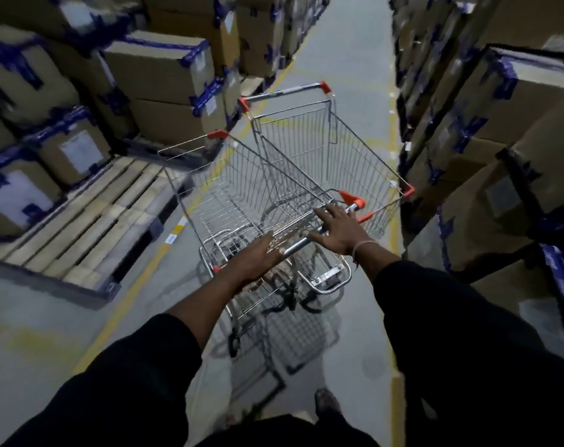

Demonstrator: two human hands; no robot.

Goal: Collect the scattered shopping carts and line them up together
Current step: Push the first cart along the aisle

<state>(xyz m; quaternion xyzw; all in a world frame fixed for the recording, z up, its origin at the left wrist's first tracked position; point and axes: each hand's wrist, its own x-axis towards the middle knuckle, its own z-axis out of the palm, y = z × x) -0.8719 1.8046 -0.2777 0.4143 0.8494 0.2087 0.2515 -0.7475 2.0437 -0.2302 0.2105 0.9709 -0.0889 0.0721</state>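
Two wire shopping carts with red corner caps stand in a warehouse aisle. The near cart point(229, 195) is straight in front of me. My left hand point(258, 254) is wrapped over the left part of its chrome handle point(298, 245). My right hand point(338, 230) presses on the right part of the bar with fingers spread. The far cart point(348, 146) sits beyond and to the right, its own handle point(287, 91) at the far end. Its basket overlaps the near cart's right side at an angle.
Stacked cardboard boxes point(164, 69) with blue tape line the left side. More boxes point(487, 130) wall the right side close to the far cart. A wooden pallet point(90, 217) lies on the floor at left. Yellow floor lines point(129, 298) edge the grey aisle running ahead.
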